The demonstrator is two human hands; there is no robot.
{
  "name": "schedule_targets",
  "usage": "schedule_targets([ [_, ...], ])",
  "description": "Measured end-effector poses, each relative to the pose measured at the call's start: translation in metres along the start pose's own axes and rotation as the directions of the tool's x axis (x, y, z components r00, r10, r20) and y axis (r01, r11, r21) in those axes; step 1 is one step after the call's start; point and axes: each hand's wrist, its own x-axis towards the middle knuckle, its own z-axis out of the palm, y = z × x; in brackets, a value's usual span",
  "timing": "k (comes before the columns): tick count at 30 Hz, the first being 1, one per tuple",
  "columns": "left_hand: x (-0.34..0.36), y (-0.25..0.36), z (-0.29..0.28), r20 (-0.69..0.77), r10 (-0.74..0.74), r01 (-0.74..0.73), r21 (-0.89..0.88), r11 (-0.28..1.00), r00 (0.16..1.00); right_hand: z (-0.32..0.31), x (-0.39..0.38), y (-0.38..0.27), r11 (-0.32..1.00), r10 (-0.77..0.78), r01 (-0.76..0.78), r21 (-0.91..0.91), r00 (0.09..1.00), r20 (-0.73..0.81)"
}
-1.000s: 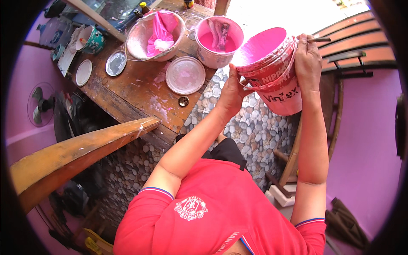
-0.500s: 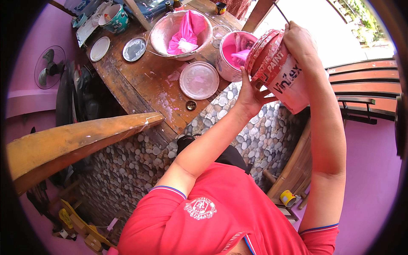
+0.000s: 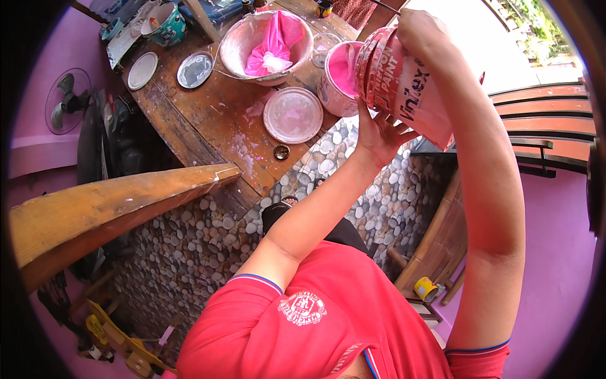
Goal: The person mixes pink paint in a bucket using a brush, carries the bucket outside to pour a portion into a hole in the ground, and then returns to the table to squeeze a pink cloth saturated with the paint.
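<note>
One tipped bucket [image 3: 407, 91] is clasped by my remote right hand [image 3: 426, 36], my left hand [image 3: 379, 139] bracing beneath with spread fingers, while pouring into the pail [image 3: 331, 96] past these fingertips seems unfinished, remainder hidden.

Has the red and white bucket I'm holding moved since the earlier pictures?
Yes. Judged against the table, the red and white bucket has tipped further left, its mouth turned toward the paint pail.
</note>
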Motion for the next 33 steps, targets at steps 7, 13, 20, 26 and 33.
schedule_targets([
  [7, -0.014, 0.015, 0.007, 0.015, -0.024, 0.024, 0.020, 1.000, 1.000, 0.051, -0.006, 0.028, 0.656, 0.033, 0.223, 0.721, 0.946, -0.324],
  [13, -0.050, 0.047, 0.032, -0.037, 0.021, -0.009, 0.291, 0.957, 0.999, 0.000, -0.076, -0.011, 0.766, 0.493, -0.343, 0.544, 0.857, -0.154],
  [20, -0.141, 0.044, 0.001, 0.185, -0.036, -0.090, 0.629, 0.772, 0.982, 0.088, -0.241, 0.005, 0.811, 0.478, -0.044, 0.583, 0.623, -0.619],
  [26, -0.260, 0.065, -0.035, 0.324, -0.091, -0.262, 0.876, 0.406, 0.942, 0.177, -0.365, -0.083, 0.569, 0.705, 0.143, 0.809, 0.420, -0.571],
  [33, -0.372, 0.112, -0.057, 0.347, -0.226, -0.261, 0.904, 0.339, 0.910, 0.211, -0.457, -0.210, 0.358, 0.810, 0.242, 0.902, 0.400, -0.429],
])
